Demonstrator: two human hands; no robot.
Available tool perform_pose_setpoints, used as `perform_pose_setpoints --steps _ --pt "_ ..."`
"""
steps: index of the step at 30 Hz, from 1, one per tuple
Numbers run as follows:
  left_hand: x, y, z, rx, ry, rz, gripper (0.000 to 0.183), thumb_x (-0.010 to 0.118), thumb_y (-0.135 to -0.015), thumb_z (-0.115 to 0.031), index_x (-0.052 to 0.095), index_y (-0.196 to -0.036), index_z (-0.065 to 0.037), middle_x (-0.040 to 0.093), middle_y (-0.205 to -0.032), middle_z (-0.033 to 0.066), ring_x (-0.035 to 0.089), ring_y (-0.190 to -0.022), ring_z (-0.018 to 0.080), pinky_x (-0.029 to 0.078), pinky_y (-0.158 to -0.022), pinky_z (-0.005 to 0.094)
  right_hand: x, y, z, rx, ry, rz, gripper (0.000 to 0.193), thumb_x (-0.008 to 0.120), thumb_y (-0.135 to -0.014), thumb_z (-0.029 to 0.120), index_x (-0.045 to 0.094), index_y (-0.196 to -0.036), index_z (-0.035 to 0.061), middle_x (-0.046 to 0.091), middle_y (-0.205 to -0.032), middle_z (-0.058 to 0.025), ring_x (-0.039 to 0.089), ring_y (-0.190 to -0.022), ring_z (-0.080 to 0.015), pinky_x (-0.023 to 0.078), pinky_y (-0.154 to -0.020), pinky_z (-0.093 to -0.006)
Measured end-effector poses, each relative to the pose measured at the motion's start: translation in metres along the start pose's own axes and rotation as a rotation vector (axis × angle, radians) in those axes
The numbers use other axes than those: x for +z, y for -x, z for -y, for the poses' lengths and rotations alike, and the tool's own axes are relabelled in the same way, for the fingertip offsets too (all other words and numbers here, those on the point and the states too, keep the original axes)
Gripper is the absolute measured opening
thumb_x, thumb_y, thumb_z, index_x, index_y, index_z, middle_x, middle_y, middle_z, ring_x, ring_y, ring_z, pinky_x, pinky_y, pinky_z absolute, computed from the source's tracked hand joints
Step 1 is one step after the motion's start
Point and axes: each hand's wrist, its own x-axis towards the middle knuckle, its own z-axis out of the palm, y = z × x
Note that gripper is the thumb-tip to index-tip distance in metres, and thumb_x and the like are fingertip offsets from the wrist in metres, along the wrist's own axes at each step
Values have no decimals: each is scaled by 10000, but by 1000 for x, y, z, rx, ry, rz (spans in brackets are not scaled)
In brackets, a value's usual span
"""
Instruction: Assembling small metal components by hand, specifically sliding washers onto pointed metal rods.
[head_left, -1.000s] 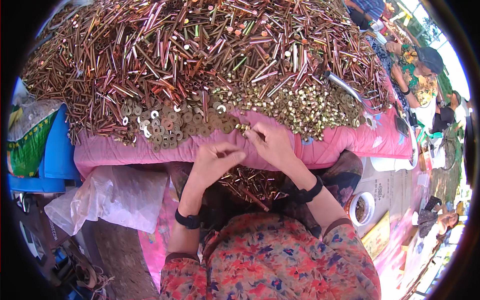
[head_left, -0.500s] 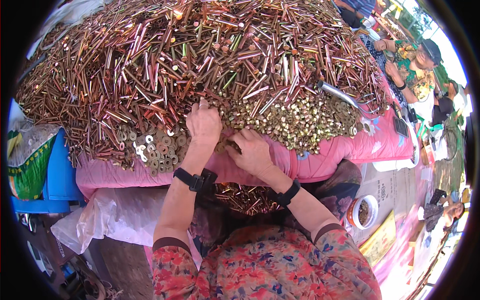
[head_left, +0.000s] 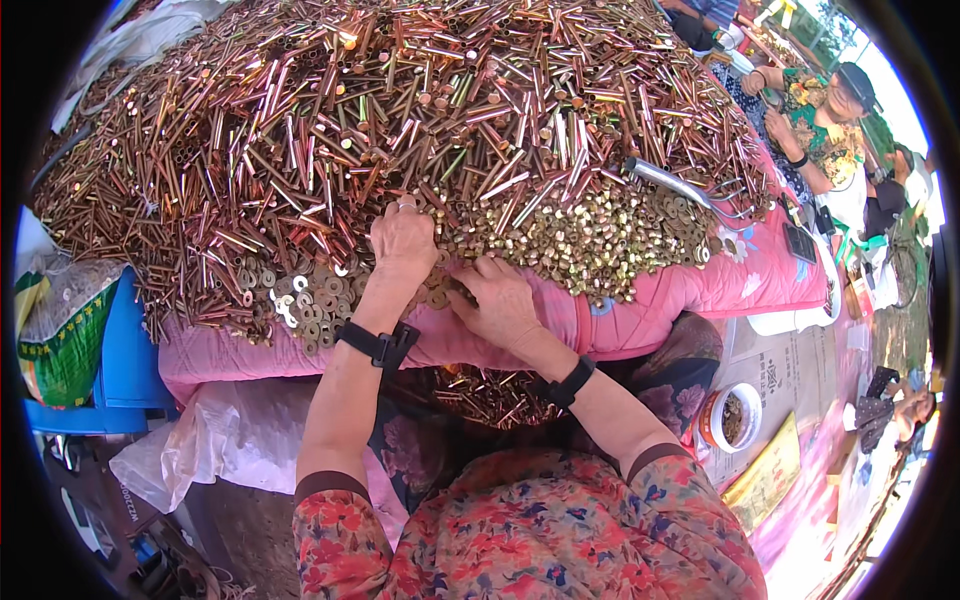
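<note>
A broad heap of coppery metal tubes [head_left: 400, 110] covers the surface in front of me. Along its near edge lie flat washers [head_left: 322, 303] on the left and small brassy nuts [head_left: 575, 245] on the right. My left hand [head_left: 404, 243] reaches to the near edge of the tubes, between washers and nuts, its fingers curled inward and their tips hidden. Just right of it and nearer to me, my right hand [head_left: 497, 306] bends its fingers over the edge beside a few washers. What either hand pinches is too hidden to make out.
Pink quilted cloth [head_left: 690, 300] pads the near edge. A silver-handled tool with wire loops [head_left: 668, 182] rests on the right of the heap. More tubes [head_left: 485, 395] lie below, between my arms. A white tub [head_left: 733, 420] stands lower right; other people [head_left: 825, 125] sit beyond.
The view has shifted slightly. My left hand and forearm appear a little farther left, with the fingers still curled at the tubes. My right hand stays almost in place.
</note>
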Motion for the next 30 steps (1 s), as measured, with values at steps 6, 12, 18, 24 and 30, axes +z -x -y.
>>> perform_pose_setpoints --steps 6,12,18,24,30 --pt "-21 11 16 -122 457 -350 104 658 -754 -70 617 -849 -58 552 -899 88 578 -708 259 459 -593 345 1 1 -1 -2 9 -8 204 665 -728 205 671 -895 88 550 -810 -69 570 -773 -249 492 -670 -350" --pt "-43 18 11 -196 785 -535 104 635 -815 -94 633 -910 -51 549 -841 76 575 -669 179 452 -606 287 2 4 -1 -20 44 -52 173 655 -734 169 674 -884 85 555 -797 -71 572 -780 -254 494 -674 -354" --pt "-31 19 11 -331 1546 -517 162 607 -874 -93 626 -983 26 648 -844 21 555 -728 50 433 -671 189 5 5 -1 6 -8 -125 107 642 -730 116 648 -828 73 553 -786 -79 584 -731 -269 496 -631 -361" --pt "-39 24 7 -245 1616 -625 189 607 -889 -104 617 -1040 10 618 -846 1 544 -716 39 417 -645 161 1 0 -3 123 -222 -295 72 631 -742 61 621 -813 54 574 -743 -112 591 -628 -293 482 -549 -361" --pt "-43 60 -14 -381 1670 -149 278 593 -902 -167 608 -1140 -26 611 -816 2 528 -660 44 410 -565 158 -12 2 0 255 -377 -310 67 628 -770 36 621 -836 28 624 -778 -133 615 -606 -247 483 -543 -312"
